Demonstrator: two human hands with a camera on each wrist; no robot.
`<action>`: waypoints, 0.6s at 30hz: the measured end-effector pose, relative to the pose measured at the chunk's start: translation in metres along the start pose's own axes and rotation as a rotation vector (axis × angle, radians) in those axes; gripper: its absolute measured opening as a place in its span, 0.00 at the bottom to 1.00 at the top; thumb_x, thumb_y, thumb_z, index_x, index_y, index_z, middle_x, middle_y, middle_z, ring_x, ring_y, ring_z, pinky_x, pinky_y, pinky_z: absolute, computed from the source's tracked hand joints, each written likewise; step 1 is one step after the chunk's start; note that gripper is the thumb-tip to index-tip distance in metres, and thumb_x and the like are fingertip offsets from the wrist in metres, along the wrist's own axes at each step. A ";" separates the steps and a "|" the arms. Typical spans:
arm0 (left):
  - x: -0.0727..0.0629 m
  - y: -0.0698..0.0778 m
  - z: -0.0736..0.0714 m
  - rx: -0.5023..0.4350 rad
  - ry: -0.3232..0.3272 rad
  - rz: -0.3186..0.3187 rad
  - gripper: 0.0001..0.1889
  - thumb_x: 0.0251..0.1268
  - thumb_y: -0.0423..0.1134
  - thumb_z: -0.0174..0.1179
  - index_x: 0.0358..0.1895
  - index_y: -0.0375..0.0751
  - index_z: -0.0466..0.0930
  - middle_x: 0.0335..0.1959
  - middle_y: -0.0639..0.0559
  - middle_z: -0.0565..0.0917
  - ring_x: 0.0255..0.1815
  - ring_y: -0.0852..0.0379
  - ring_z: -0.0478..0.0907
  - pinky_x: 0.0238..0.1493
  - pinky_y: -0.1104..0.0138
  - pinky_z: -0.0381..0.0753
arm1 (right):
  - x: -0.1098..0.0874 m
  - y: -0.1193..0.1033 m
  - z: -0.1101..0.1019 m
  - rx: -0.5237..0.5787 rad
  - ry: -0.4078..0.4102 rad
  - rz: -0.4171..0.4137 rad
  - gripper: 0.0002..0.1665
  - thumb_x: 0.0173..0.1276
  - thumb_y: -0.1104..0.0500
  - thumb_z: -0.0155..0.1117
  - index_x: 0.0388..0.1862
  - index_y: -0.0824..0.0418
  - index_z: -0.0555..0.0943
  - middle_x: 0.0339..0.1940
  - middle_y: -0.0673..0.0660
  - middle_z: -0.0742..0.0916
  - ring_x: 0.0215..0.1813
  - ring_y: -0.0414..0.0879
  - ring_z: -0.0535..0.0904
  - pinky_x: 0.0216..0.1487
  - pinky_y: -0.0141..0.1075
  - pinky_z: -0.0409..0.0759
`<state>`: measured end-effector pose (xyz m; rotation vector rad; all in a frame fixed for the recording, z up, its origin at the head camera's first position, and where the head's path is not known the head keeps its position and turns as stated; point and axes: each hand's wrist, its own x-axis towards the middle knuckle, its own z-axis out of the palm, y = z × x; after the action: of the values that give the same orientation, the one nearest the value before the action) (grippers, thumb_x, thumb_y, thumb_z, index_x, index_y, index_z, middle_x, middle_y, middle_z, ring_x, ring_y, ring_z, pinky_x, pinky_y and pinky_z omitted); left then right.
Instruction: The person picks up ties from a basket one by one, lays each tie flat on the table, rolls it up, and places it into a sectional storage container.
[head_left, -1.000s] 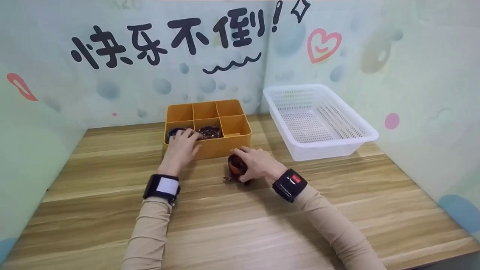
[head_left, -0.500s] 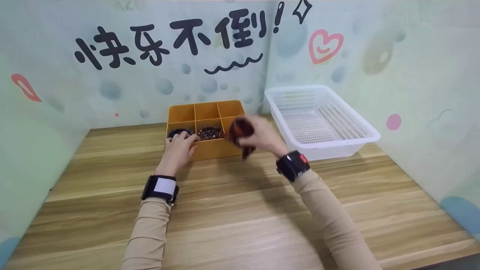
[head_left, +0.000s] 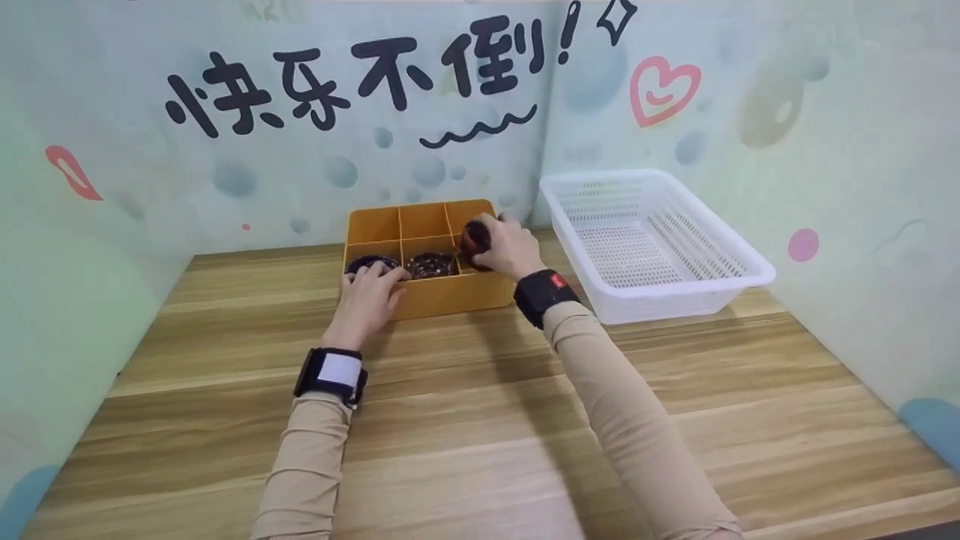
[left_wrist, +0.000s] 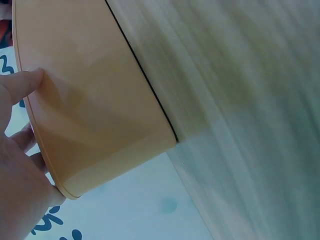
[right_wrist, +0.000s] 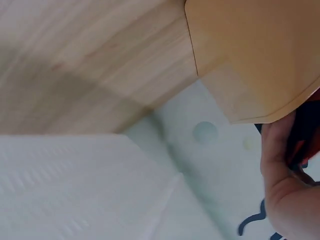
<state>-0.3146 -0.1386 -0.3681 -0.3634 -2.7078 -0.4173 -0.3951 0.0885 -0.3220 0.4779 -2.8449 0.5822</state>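
Both hands at the orange divided tray on the wooden surface

Right hand curled round a dark round object over the tray's near-right compartment — left hand, fingers relaxed, resting on the near-left rim; white basket at 3 o'clock.

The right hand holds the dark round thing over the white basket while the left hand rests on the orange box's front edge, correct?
Not quite. In the head view the right hand holds the dark round thing over the orange box, at its right-hand compartments, not over the white basket. The left hand does rest on the box's front edge.
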 end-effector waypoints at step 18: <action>0.000 -0.002 -0.004 -0.007 -0.035 -0.013 0.12 0.69 0.42 0.53 0.51 0.45 0.78 0.51 0.39 0.78 0.54 0.36 0.72 0.57 0.44 0.62 | 0.005 -0.022 -0.016 -0.340 -0.408 -0.075 0.35 0.66 0.38 0.56 0.72 0.40 0.63 0.72 0.56 0.70 0.70 0.58 0.67 0.62 0.56 0.71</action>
<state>-0.3143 -0.1412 -0.3652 -0.3579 -2.7451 -0.4281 -0.3899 0.0742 -0.2986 0.7026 -3.1922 -0.0268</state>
